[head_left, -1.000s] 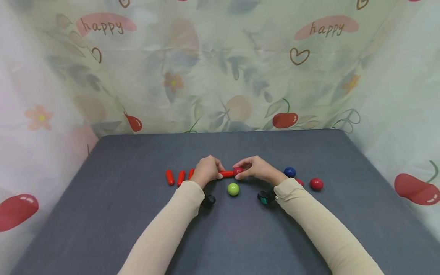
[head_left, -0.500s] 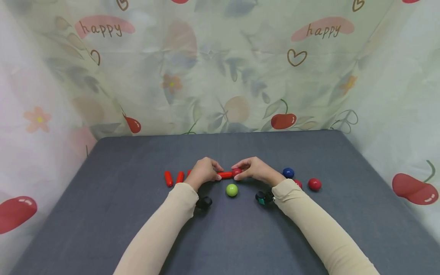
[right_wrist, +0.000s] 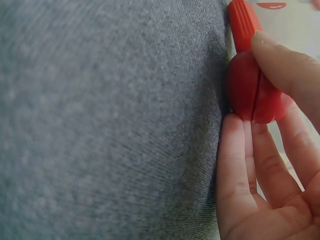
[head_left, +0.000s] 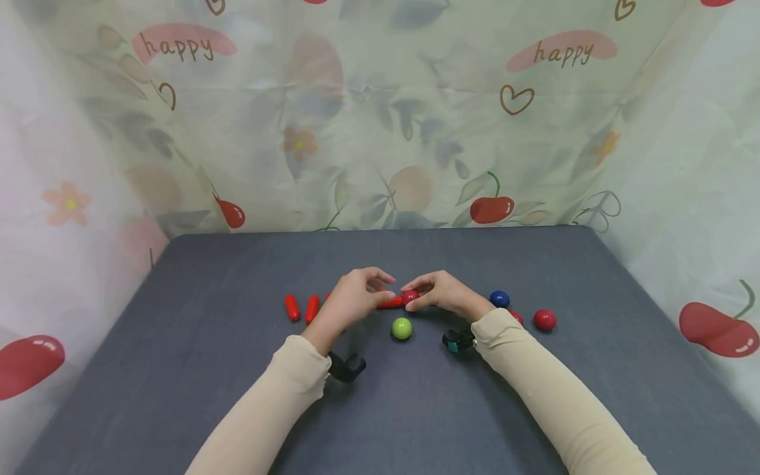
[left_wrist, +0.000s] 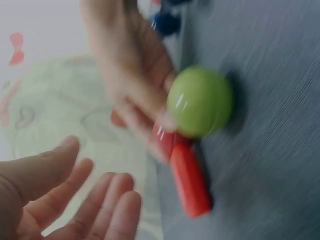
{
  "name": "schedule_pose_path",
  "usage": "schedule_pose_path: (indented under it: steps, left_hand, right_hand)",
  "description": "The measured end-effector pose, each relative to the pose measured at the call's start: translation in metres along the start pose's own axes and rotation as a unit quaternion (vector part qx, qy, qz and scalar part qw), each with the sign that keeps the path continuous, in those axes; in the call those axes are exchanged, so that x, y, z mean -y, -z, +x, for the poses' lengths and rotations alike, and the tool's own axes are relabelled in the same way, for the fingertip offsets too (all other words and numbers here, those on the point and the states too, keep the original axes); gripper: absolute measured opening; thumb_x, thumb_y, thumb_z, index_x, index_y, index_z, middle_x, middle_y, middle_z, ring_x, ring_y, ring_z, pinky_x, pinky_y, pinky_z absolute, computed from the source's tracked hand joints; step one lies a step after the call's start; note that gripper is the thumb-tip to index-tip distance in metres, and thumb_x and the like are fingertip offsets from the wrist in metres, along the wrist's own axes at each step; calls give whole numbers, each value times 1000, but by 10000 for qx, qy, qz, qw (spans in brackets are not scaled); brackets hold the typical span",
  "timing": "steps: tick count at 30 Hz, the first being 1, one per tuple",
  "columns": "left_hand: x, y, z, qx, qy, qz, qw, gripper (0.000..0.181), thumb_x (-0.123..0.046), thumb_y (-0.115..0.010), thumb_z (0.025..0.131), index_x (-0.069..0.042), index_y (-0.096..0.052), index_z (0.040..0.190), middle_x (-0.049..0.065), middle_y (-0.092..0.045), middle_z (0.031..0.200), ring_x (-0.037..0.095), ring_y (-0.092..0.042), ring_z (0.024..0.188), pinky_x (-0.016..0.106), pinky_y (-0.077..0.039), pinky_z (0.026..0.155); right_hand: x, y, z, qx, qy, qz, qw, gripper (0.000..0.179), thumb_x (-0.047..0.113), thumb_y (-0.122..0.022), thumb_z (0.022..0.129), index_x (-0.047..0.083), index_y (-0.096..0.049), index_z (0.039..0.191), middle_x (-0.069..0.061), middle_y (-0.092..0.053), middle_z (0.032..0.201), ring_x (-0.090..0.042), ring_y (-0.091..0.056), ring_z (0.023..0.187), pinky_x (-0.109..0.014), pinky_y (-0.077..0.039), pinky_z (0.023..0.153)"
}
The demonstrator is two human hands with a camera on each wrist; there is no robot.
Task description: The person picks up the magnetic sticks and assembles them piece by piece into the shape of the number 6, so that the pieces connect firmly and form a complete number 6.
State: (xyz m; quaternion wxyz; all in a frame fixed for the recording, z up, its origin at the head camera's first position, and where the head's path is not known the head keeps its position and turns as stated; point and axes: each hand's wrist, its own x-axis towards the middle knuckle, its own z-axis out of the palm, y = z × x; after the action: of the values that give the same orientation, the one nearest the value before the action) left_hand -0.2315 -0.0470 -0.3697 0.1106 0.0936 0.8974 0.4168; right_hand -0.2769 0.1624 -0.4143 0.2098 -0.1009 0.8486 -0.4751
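My right hand [head_left: 448, 291] pinches a red ball [right_wrist: 243, 86] between thumb and fingertips; a seam runs round the ball in the right wrist view. A ribbed red handle [right_wrist: 244, 24] meets the ball end-on, so the pair looks like a maraca. In the head view the handle points left, partly behind my left hand [head_left: 353, 297]. That hand hovers just left of the handle with its fingers spread and nothing between them, as the left wrist view also shows. Just in front of the handle is a lime green ball [head_left: 402, 328].
To the left lie a red handle [head_left: 292, 308] and another red handle [head_left: 312, 309]; one more is mostly hidden by my left hand. Right of my right hand are a blue ball [head_left: 499, 299], a red ball [head_left: 545, 320] and one half-covered by the sleeve. A grey cloth [head_left: 380, 409] covers the table.
My left hand has let go of the red handle, spread its fingers and drawn slightly back. The right hand still holds the red ball in the same place.
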Motion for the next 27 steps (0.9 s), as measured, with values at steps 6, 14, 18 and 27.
schedule_pose_path:
  steps: [6,14,18,27]
  left_hand:
    - [0,-16,-14,120,-246,-433,9987,28,-19,-75,85,-16,-69,112,3,-68,109,18,-63,92,31,-53,70]
    - [0,-33,-19,239,-299,-142,9992,28,-17,-77,83,-13,-71,110,8,-67,111,23,-61,100,37,-53,81]
    - [-1,-40,-19,250,-189,-37,9995,27,-15,-78,82,-13,-72,108,5,-68,108,21,-62,98,38,-53,82]
    - [1,-45,-17,297,-121,82,9995,24,-11,-78,81,-12,-74,105,1,-70,97,15,-60,82,32,-53,75]
  right_hand:
    - [-1,0,1,17,90,25,10000,39,17,-80,80,7,-70,116,-8,-70,111,-15,-62,94,-30,-51,86]
    - [-4,1,2,32,88,125,9999,37,12,-77,82,4,-69,117,-12,-70,114,-16,-63,95,-30,-53,84]
    - [-5,2,2,25,82,181,9998,37,11,-77,82,4,-69,117,-13,-70,114,-16,-63,95,-29,-54,84]
    - [-2,1,1,-11,12,166,9999,38,13,-80,80,7,-70,116,-11,-70,114,-17,-62,97,-29,-54,83]
